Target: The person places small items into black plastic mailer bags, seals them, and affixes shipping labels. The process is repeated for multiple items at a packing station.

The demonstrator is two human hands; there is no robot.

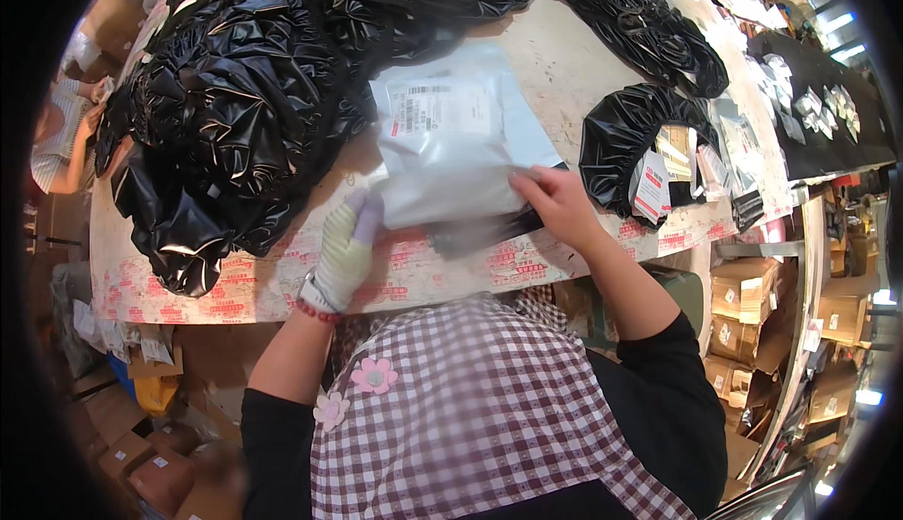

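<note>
A white plastic mailer bag with a printed label (pixel 442 111) lies in front of me on another pale bag, its lower part blurred by motion. My left hand (pixel 350 243), in a pale glove with purple fingertips, holds the bag's lower left corner. My right hand (pixel 555 200), bare, pinches its right edge near the bottom. Something dark, partly hidden and blurred, shows beneath the bag's lower edge.
A heap of glossy black covers (pixel 226 97) fills the table's left. Black bundles (pixel 630 17) and an elasticated cover with cards (pixel 611 144) lie right on the table (pixel 150 285). A person (pixel 61 139) is at far left; cardboard boxes (pixel 738 290) stand below right.
</note>
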